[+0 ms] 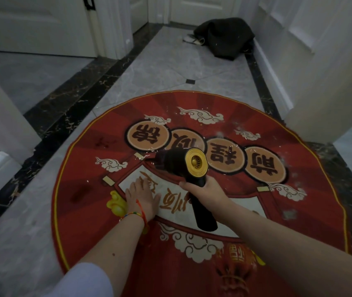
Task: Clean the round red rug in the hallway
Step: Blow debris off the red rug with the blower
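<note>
The round red rug lies on the hallway floor, printed with tan circles, white clouds and a white panel. Small pale scraps are scattered over its far half. My right hand grips the handle of a black hand-held vacuum with a gold rear vent; its body points away from me, over the rug's middle. My left hand rests flat on the white panel, fingers straight, a coloured string bracelet on the wrist.
A dark bag and pale shoes lie at the far end by the right wall. White doors and frames flank the hallway. A black marble border strip runs along the grey tiles, with scraps on it.
</note>
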`<state>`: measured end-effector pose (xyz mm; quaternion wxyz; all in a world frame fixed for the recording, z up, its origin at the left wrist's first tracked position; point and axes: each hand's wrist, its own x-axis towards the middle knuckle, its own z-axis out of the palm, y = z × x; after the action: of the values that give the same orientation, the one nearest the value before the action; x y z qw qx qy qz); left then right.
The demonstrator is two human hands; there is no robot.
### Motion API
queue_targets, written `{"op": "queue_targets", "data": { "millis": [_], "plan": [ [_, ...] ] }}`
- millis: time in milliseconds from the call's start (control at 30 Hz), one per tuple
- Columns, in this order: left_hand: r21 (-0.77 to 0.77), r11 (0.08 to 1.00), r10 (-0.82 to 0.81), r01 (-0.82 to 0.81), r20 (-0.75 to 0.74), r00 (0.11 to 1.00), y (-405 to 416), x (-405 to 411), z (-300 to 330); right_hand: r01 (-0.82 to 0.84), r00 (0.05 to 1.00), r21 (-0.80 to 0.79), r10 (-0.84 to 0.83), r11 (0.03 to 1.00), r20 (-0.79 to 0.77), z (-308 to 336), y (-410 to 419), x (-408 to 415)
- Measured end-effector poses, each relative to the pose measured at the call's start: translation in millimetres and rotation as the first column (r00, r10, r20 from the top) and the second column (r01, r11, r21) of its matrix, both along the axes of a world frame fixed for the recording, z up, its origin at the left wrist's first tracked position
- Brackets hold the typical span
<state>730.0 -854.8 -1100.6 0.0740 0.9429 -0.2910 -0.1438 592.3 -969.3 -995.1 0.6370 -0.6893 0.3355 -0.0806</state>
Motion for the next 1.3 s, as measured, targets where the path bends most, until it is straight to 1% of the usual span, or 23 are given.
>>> {"op": "queue_targets", "data": {
  "millis": [200, 300, 433, 667, 767, 867, 1067, 1300],
  "plan": [
    [-0.026, 1.000, -0.002, 0.004, 0.062, 0.998, -1.9, -1.3, -3.1, 0.066, 0.997, 0.102, -0.070, 0.993, 0.033, 2.1, -0.6, -1.4],
    [-0.035, 0.999, -0.004, 0.006, 0.062, 0.998, -2.5, 0.2, -3.4, 0.078, 0.997, 0.143, -0.081, 0.987, 0.017, 3.8, -2.1, -0.7],
    [-0.050, 0.998, -0.027, 0.032, 0.098, 0.995, -3.3, 0.6, -0.6, 0.099, 0.994, 0.223, -0.105, 0.970, 0.012, 4.1, -3.0, 3.1],
    [-0.048, 0.998, -0.023, 0.027, 0.094, 0.995, -6.2, 1.9, 2.5, 0.138, 0.990, 0.259, -0.143, 0.956, 0.002, 0.3, -1.4, 4.8],
    [-0.054, 0.998, -0.016, 0.022, 0.106, 0.994, -6.9, 2.4, 3.6, 0.170, 0.982, 0.321, -0.189, 0.932, 0.029, 0.7, -3.0, 4.2],
    [-0.063, 0.998, -0.013, 0.020, 0.108, 0.994, -6.5, 2.7, 3.3, 0.151, 0.978, 0.375, -0.194, 0.915, 0.080, 2.0, -6.5, 2.9],
    [-0.060, 0.998, -0.010, 0.016, 0.099, 0.995, -7.3, 1.9, 3.2, 0.117, 0.983, 0.366, -0.159, 0.923, 0.087, 1.5, -6.8, 1.6],
    [-0.037, 0.999, -0.018, 0.020, 0.064, 0.998, -4.5, 1.0, 0.3, 0.143, 0.985, 0.359, -0.169, 0.922, 0.043, -5.2, -4.7, 0.5]
  ]
}}
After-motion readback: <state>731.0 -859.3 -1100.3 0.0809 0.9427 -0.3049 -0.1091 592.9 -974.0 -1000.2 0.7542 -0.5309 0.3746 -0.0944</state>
